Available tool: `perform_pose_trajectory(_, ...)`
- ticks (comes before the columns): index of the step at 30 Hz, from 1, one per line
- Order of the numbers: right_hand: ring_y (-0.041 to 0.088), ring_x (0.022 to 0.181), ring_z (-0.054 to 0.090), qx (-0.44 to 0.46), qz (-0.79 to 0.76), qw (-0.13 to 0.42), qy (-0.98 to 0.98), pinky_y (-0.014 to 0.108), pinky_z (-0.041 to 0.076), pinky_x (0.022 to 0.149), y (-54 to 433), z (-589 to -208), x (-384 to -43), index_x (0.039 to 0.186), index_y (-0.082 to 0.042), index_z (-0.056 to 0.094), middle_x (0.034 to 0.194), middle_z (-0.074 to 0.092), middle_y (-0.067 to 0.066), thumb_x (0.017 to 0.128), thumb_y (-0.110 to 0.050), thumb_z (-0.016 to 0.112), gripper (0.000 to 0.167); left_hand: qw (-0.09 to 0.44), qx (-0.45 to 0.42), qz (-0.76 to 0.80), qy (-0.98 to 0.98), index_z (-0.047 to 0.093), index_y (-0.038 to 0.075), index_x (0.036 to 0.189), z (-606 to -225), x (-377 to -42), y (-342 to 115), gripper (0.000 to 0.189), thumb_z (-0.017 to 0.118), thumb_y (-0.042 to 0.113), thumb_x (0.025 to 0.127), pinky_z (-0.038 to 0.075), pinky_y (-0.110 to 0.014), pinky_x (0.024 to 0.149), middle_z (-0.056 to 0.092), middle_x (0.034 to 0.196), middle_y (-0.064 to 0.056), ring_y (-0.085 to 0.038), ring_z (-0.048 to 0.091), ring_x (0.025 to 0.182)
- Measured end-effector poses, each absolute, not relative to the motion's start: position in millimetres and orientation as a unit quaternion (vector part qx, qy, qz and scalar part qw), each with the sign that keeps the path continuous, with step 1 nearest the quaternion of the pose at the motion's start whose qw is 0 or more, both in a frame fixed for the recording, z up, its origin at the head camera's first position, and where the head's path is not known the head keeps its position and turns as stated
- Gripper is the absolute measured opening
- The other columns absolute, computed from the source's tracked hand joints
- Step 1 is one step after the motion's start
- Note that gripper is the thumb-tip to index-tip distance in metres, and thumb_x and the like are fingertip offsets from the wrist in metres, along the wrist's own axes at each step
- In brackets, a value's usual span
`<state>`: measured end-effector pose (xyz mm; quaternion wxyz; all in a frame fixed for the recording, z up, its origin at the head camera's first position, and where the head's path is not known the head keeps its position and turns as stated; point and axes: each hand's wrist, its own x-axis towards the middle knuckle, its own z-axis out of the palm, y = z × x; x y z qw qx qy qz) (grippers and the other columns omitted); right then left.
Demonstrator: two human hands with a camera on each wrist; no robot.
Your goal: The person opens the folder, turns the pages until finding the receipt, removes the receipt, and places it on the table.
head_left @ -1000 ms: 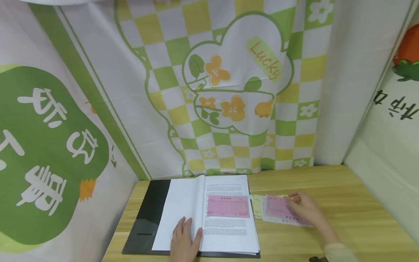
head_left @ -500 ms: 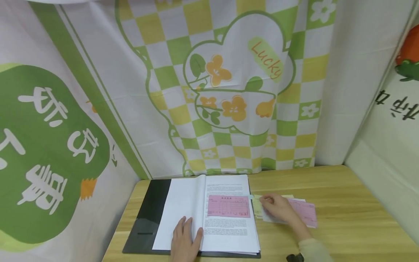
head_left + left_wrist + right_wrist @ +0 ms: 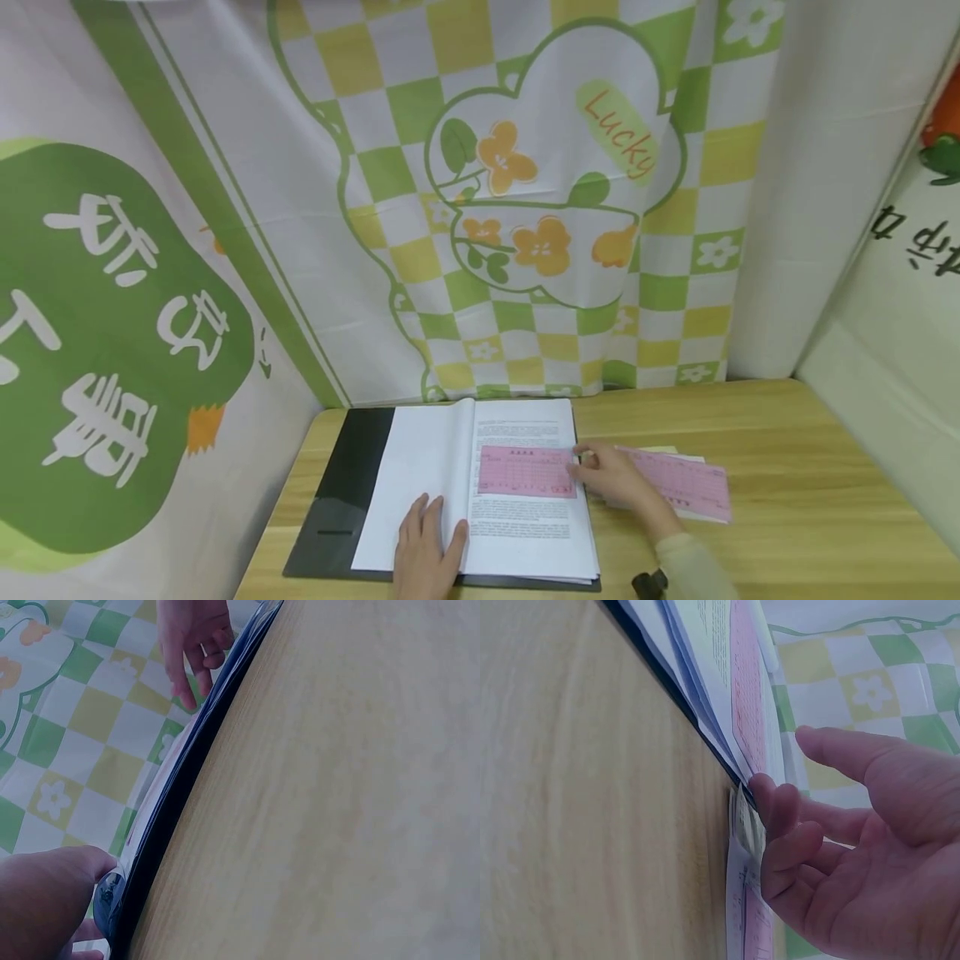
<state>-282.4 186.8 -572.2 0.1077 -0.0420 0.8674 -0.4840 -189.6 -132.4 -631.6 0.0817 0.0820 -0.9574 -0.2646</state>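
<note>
A black folder [image 3: 318,542] lies open on the table, with white pages [image 3: 412,467] on the left and a printed page [image 3: 525,546] on the right. On the printed page is a pink slip [image 3: 527,472] marked with a grid. My left hand [image 3: 426,546] rests on the lower left page near the spine, fingers extended. By the right edge of the pages is my right hand [image 3: 617,482], its fingertips near the slip's edge. In the right wrist view, that hand [image 3: 870,832] has its thumb apart and fingers loosely bent, gripping nothing visible.
A loose bunch of pink, white and yellow slips [image 3: 693,485] lies right of the folder, partly covered by my right hand. Patterned cloth [image 3: 525,358] hangs behind the wooden table [image 3: 810,500]. A pale cloth wall [image 3: 862,375] stands at the right.
My right hand has moved left from the loose slips to the folder's page edge, leaving the top pink slip lying on the bunch. My left hand stays in place.
</note>
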Motion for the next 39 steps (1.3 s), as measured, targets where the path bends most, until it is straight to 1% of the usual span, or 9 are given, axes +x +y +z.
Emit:
perform_pose_trajectory(5,0.021,0.068,0.059,-0.039,-0.5,0.123,0.856,0.03,0.049,0.054,183,-576,-284,0.145,0.006,0.054,0.091,0.067,0.007,0.097,-0.02,0.077,0.059,0.085,0.078,-0.265,-0.957,0.059,0.005,0.144,-631,-189,-132,0.065,0.066,0.052,0.099,0.037,-0.064,0.117,0.044,0.156,-0.022,-0.044,0.041,0.144)
perform_pose_trajectory(7,0.021,0.07,0.06,-0.037,-0.499,0.127,0.857,0.03,0.05,0.056,181,-577,-285,0.146,0.006,0.054,0.092,0.068,0.007,0.096,-0.019,0.078,0.061,0.084,0.079,-0.263,-0.958,0.058,0.005,0.144,-631,-189,-132,0.065,0.066,0.052,0.1,0.037,-0.064,0.117,0.044,0.156,-0.021,-0.043,0.041,0.144)
perform_pose_trajectory(11,0.021,0.078,0.063,-0.041,-0.481,0.127,0.867,0.034,0.055,0.064,177,-578,-287,0.148,0.006,0.052,0.095,0.069,0.007,0.093,-0.019,0.081,0.067,0.09,0.077,-0.263,-0.958,0.058,0.005,0.144,-630,-189,-131,0.065,0.066,0.052,0.1,0.038,-0.063,0.117,0.044,0.156,-0.021,-0.043,0.042,0.144)
perform_pose_trajectory(15,0.02,0.076,0.063,-0.04,-0.466,0.128,0.874,0.035,0.054,0.063,175,-580,-289,0.149,0.005,0.049,0.093,0.069,0.007,0.092,-0.018,0.082,0.07,0.104,0.073,-0.266,-0.956,0.059,0.006,0.143,-629,-189,-131,0.064,0.066,0.052,0.1,0.039,-0.063,0.116,0.045,0.155,-0.021,-0.043,0.043,0.143)
perform_pose_trajectory(19,0.021,0.074,0.062,-0.039,-0.458,0.123,0.879,0.034,0.053,0.062,174,-583,-291,0.148,0.004,0.05,0.092,0.068,0.007,0.092,-0.017,0.083,0.068,0.108,0.074,-0.263,-0.956,0.06,0.006,0.142,-629,-189,-130,0.063,0.066,0.052,0.1,0.039,-0.062,0.116,0.046,0.155,-0.021,-0.043,0.044,0.142)
perform_pose_trajectory(24,0.02,0.076,0.062,-0.043,-0.444,0.113,0.888,0.034,0.054,0.065,173,-584,-291,0.145,0.004,0.052,0.091,0.067,0.007,0.091,-0.016,0.084,0.066,0.1,0.078,-0.26,-0.957,0.059,0.006,0.144,-631,-188,-131,0.064,0.066,0.052,0.1,0.039,-0.062,0.117,0.045,0.156,-0.021,-0.043,0.043,0.143)
perform_pose_trajectory(31,0.02,0.075,0.06,-0.043,-0.429,0.106,0.896,0.034,0.053,0.065,171,-587,-293,0.138,0.0,0.056,0.089,0.065,0.006,0.09,-0.016,0.084,0.058,0.103,0.077,-0.263,-0.956,0.059,0.006,0.143,-631,-188,-132,0.063,0.066,0.051,0.099,0.038,-0.061,0.117,0.046,0.156,-0.021,-0.043,0.043,0.143)
perform_pose_trajectory(33,0.021,0.073,0.059,-0.044,-0.429,0.108,0.896,0.034,0.051,0.064,171,-588,-295,0.137,-0.001,0.057,0.088,0.064,0.006,0.091,-0.015,0.084,0.056,0.104,0.077,-0.265,-0.956,0.059,0.006,0.143,-631,-188,-132,0.063,0.067,0.051,0.099,0.038,-0.062,0.117,0.046,0.155,-0.021,-0.043,0.043,0.143)
perform_pose_trajectory(39,0.023,0.07,0.057,-0.041,-0.442,0.125,0.887,0.034,0.05,0.059,173,-590,-298,0.127,0.0,0.057,0.087,0.061,0.008,0.089,-0.015,0.085,0.049,0.098,0.075,-0.265,-0.956,0.059,0.005,0.143,-632,-188,-132,0.064,0.066,0.051,0.099,0.038,-0.062,0.117,0.045,0.155,-0.022,-0.044,0.043,0.143)
